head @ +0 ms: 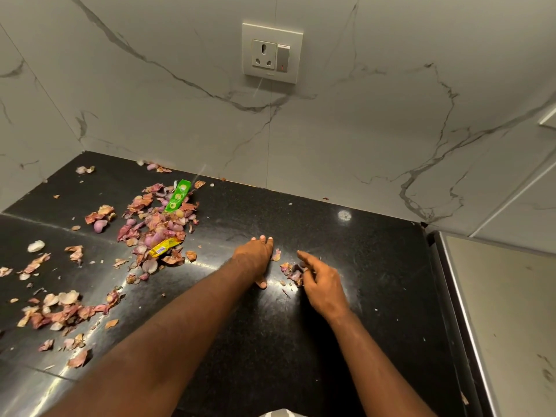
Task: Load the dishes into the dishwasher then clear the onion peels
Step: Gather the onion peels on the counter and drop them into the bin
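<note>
Pink and brown onion peels lie scattered over the black counter (346, 296). The biggest heap (156, 227) is at the left middle, and another pile (60, 311) sits at the near left. My left hand (255, 257) rests flat on the counter with straight fingers, one small peel (276, 254) right beside it. My right hand (322, 284) is just to its right, index finger stretched out, the other fingers curled onto a small clump of peels (291, 273) that lies between the two hands.
A green wrapper (178, 195) and a yellow wrapper (164, 246) lie in the big heap. The marble wall with a socket plate (272, 52) closes off the back. A steel-edged appliance top (505, 311) borders the counter on the right.
</note>
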A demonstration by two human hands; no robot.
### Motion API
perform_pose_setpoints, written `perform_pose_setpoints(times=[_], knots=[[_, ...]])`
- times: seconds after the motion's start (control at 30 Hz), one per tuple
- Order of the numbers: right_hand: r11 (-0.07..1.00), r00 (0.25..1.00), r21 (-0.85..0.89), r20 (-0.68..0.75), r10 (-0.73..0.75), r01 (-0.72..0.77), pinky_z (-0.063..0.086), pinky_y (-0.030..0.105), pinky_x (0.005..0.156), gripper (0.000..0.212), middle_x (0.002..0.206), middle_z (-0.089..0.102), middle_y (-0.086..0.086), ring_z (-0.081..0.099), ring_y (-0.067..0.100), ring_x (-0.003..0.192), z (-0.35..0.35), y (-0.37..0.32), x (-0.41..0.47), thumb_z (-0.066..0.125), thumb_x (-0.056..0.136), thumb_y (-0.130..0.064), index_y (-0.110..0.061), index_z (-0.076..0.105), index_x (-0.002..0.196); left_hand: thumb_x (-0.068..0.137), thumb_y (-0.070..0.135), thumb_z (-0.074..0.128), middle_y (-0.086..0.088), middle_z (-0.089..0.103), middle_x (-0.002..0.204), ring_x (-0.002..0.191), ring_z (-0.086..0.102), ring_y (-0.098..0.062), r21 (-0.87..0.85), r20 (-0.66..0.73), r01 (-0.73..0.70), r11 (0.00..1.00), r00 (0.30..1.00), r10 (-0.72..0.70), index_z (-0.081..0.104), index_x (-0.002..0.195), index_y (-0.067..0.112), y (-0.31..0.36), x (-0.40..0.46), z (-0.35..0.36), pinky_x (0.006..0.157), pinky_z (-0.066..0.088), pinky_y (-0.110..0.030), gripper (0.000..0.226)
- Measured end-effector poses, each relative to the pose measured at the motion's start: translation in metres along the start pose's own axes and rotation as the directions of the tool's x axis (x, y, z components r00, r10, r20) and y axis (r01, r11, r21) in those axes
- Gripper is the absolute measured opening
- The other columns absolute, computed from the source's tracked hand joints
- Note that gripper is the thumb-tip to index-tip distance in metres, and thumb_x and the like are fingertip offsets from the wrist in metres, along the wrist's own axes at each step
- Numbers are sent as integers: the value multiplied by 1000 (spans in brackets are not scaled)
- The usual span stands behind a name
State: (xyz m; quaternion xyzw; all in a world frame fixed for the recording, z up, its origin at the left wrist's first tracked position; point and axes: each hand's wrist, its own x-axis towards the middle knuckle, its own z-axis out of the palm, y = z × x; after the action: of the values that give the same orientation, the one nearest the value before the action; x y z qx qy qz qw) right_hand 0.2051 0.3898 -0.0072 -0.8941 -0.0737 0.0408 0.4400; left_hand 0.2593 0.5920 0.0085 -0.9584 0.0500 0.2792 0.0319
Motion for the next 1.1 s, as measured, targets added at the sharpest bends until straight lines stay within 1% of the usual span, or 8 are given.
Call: perform_pose_setpoints(times=[0.1, 0.23, 0.33, 0.47, 0.67, 0.87, 0.97, 1.1], knots=[[994, 988, -104, -154, 28, -45, 41, 19, 114, 47, 149, 60, -2, 56, 0, 130, -7, 1, 5, 55, 103, -11, -23, 58, 148, 74, 43, 92, -13, -2, 175, 162, 9, -35, 3, -14, -6, 1000, 1000, 6, -10, 166, 10, -1, -1, 0, 126, 26, -49, 142], [946, 971, -282, 129, 200, -157, 8, 35, 129, 63, 175, 13, 4, 12, 19, 161, -9, 6, 9, 44, 109, -17, -18, 20, 167, 73, 40, 94, -15, -1, 175, 162, 9, -36, -9, -8, -2, 1000, 1000, 2, -9, 166, 10, 1, -2, 0, 127, 25, -49, 142], [995, 983, -46, 160, 92, -85, 29, 24, 124, 63, 159, 50, -2, 45, 3, 144, -6, 2, 3, 47, 101, 2, -26, 47, 157, 73, 39, 94, -14, -1, 175, 162, 8, -35, -16, -10, 0, 1000, 1000, 0, -9, 166, 10, 1, -1, 0, 127, 25, -49, 142], [995, 988, 39, -125, 96, -92, 53, 23, 105, 48, 123, 71, -14, 61, -19, 105, -12, -1, 2, 61, 99, 0, -34, 68, 132, 74, 42, 93, -14, -1, 175, 162, 9, -35, -7, -22, -15, 1000, 1000, 15, -10, 166, 10, -1, -1, 2, 126, 26, -48, 141], [943, 953, -307, 226, 202, -127, 2, 32, 127, 76, 175, 7, 2, 4, 18, 162, -16, 3, 9, 44, 102, 3, -21, 15, 168, 73, 41, 93, -14, -2, 175, 162, 7, -36, -12, -6, -8, 1000, 1000, 8, -10, 166, 10, -1, 2, 3, 126, 25, -49, 143], [995, 989, 14, 112, 94, -97, 44, 24, 116, 57, 134, 69, -11, 62, -3, 123, -16, -1, 4, 56, 98, 10, -26, 64, 142, 73, 39, 93, -14, -2, 175, 162, 7, -36, -14, -12, -5, 1000, 1000, 5, -10, 166, 10, 0, 2, 3, 127, 25, -48, 142], [984, 984, -29, -17, 175, -175, 56, 28, 103, 44, 111, 64, -21, 60, -13, 95, -23, 3, 7, 74, 94, -6, -29, 69, 131, 74, 40, 93, -14, -2, 175, 162, 7, -36, -19, -18, -11, 1000, 1000, 10, -9, 166, 9, -1, 1, 3, 127, 24, -49, 141], [950, 960, -172, 52, 274, -262, 50, 25, 94, 53, 117, 59, -6, 62, 7, 100, -28, 8, 13, 86, 87, -21, -18, 66, 136, 75, 41, 92, -14, -1, 176, 162, 7, -36, -19, -29, -16, 1000, 999, 15, -9, 166, 9, -2, 0, 6, 127, 23, -49, 140]])
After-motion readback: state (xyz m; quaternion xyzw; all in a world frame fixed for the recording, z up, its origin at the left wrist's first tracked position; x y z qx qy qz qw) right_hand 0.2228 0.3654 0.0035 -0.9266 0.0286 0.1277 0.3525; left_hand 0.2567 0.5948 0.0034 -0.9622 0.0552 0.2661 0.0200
